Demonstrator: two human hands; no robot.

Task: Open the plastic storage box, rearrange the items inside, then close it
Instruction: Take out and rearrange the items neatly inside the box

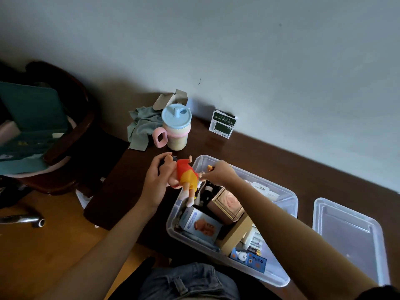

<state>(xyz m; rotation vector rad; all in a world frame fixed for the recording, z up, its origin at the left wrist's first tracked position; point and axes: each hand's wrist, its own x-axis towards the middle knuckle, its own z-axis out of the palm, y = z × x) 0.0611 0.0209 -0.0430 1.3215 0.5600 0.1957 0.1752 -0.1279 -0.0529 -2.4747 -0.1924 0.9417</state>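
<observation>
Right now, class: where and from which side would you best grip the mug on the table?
Take the mug by its pink handle, coming from the left. It stands upright with the handle sticking out clear on that side; the cloth lies just behind, and the spouted lid gives a poorer hold from above.

Bare forearms, grey jeans [190,282] (pocket seam)

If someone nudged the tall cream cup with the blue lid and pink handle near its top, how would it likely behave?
The tall cream cup with the blue lid and pink handle stands upright on the dark wooden table, tall for its base, so it may tip. The side handle would probably stop it rolling far. It looks like rigid plastic; its fill level cannot be seen.
</observation>
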